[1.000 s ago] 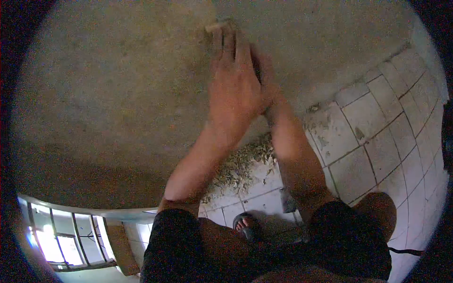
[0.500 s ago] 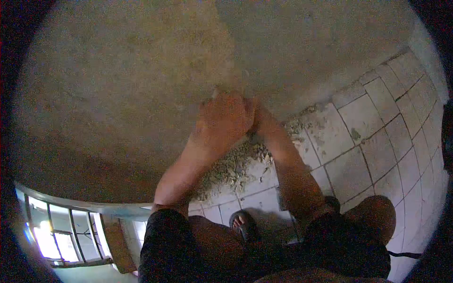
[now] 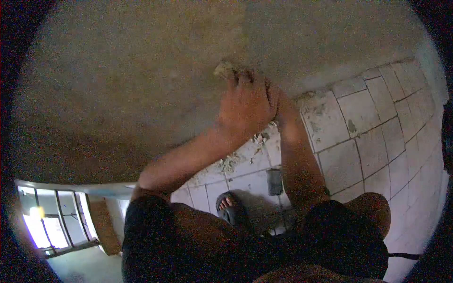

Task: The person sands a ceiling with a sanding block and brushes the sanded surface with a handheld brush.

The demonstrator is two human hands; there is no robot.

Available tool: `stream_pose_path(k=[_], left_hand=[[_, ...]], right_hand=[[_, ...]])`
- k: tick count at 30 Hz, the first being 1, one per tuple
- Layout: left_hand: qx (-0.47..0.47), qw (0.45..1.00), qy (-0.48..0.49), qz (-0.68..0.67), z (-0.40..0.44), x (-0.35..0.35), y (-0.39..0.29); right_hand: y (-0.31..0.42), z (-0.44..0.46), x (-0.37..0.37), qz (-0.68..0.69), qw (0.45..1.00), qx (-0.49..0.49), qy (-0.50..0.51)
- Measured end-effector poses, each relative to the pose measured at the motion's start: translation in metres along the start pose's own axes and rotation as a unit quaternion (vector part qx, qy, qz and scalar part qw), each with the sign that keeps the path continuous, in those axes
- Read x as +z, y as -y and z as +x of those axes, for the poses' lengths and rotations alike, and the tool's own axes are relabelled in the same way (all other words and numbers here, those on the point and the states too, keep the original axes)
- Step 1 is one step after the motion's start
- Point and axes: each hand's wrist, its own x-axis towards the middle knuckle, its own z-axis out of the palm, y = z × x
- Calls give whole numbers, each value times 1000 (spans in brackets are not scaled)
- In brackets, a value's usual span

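Note:
My left hand (image 3: 246, 104) is closed, its curled fingers close against the wall (image 3: 141, 85). Tucked right beside it and partly covered is my right hand (image 3: 278, 101), also closed. Whatever the two hands grip together is hidden by the fingers. A pale, crumpled-looking flake (image 3: 224, 69) shows at the wall just beyond the left fingertips; whether it is loose or fixed to something held cannot be made out. On the wall above, a yellowish area meets a greyer one.
Whitish debris (image 3: 228, 162) lies along the wall's foot on the tiled floor (image 3: 339, 165). A dark grey rectangular piece (image 3: 273, 182) sits between my arms, near my sandalled foot (image 3: 228, 207). A barred window (image 3: 56, 221) is at lower left; a dark cord (image 3: 404, 256) runs at lower right.
Both hands have moved together up along the wall and slightly right. The pale flake now shows beyond the fingers, and the grey piece on the floor is more fully uncovered.

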Motion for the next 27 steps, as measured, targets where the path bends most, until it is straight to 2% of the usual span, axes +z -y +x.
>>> stream_pose_path(k=[1, 3, 4, 6, 10, 12, 13, 15, 21, 27], left_hand=[[-12, 1000, 2, -11, -6, 7, 5], [79, 992, -96, 23, -19, 23, 13], [67, 993, -99, 10, -24, 28, 13], [10, 981, -103, -164, -29, 35, 15], [48, 970, -103, -215, -34, 37, 32], [92, 966, -127, -206, -34, 33, 35], [91, 965, -128, -209, -30, 28, 35], [78, 973, -194, -98, -24, 16, 34], [66, 971, -227, -29, -5, 8, 38], [36, 979, -202, -13, 3, 16, 42]], right_hand=[[-2, -3, -1, 30, 999, 11, -2], [-8, -11, -2, 75, 997, 35, 1], [-13, -13, -3, 98, 994, 42, 1], [-23, -21, -7, 125, 991, 55, 1], [-24, -26, -4, 147, 987, 71, 11], [-8, -29, 5, 19, 999, 20, 27], [-6, -27, 8, 15, 999, 22, 27], [-4, -23, 17, 184, 983, 21, 13], [-18, 10, 18, 130, 991, 7, 7], [-25, 24, 24, 68, 998, -7, 1]])
